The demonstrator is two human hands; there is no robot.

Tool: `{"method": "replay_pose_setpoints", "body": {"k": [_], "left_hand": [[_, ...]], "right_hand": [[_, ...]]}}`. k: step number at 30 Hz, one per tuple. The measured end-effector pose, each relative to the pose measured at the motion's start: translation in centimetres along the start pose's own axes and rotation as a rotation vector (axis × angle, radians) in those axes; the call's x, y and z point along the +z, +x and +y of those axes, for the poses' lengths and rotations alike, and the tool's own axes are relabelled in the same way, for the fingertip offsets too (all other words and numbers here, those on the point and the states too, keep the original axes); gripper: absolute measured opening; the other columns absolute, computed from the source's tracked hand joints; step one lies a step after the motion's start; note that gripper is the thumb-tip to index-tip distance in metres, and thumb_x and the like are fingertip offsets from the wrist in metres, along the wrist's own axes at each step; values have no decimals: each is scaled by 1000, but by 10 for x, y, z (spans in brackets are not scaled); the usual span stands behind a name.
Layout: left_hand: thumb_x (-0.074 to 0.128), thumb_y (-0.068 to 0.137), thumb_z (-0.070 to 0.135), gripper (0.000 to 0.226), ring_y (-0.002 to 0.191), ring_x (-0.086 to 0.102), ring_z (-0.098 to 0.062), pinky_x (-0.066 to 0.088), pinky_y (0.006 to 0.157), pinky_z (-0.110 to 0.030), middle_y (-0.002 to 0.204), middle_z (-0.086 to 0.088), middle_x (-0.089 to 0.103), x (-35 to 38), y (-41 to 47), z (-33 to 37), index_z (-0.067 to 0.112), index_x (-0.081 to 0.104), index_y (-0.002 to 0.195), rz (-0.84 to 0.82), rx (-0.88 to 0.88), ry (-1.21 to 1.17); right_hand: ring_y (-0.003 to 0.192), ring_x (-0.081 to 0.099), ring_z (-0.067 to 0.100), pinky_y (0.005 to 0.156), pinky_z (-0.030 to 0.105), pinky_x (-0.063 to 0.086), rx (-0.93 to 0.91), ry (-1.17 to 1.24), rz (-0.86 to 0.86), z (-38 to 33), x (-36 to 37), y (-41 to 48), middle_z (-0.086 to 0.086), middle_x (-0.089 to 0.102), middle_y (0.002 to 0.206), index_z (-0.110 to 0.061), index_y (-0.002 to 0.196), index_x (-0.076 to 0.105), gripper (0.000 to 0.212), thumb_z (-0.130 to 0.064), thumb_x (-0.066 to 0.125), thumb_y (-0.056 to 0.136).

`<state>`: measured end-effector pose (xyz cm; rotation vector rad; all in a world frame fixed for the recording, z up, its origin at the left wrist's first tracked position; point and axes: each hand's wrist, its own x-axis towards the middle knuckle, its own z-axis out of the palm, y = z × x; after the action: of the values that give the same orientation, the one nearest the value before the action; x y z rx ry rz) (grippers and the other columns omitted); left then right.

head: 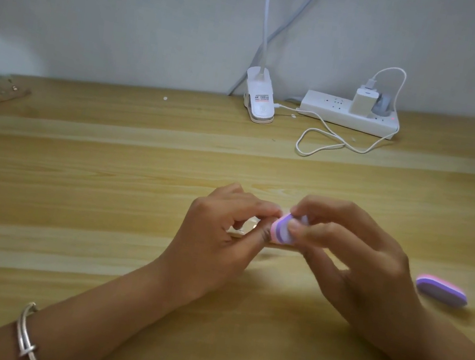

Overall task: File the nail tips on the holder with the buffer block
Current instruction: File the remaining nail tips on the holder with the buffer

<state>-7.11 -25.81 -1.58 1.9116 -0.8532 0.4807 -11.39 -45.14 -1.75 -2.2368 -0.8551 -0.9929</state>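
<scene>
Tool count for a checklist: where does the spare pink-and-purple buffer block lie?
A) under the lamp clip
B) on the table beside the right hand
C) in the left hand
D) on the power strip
B: the spare buffer block lies on the table to the right of the right hand.

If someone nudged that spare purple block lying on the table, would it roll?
Probably not: the spare block lies flat on a broad face, so it would likely slide. Its layered foam look suggests it is light and slightly squashy.
</scene>
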Motion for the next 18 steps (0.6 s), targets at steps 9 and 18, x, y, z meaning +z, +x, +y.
{"method": "replay_pose_setpoints", "body": {"k": [9, 18], "left_hand": [[64, 84, 24, 19, 57, 55, -17, 47, 58, -35, 66, 0, 67, -1, 0, 3, 12, 77, 91, 33, -29, -26], [71, 84, 13, 8, 61, 58, -2, 43, 63, -17, 73, 12, 70, -2, 0, 6, 9, 77, 88, 34, -73, -96]], "right_hand": [[85, 66, 28, 76, 35, 54, -42, -34, 5, -3, 1, -1, 19, 67, 99, 6, 92, 75, 9, 10, 71, 86], [79, 66, 30, 73, 35, 52, 9, -63, 44, 6, -1, 0, 18, 67, 96, 6, 87, 73, 4, 3, 71, 89]]}}
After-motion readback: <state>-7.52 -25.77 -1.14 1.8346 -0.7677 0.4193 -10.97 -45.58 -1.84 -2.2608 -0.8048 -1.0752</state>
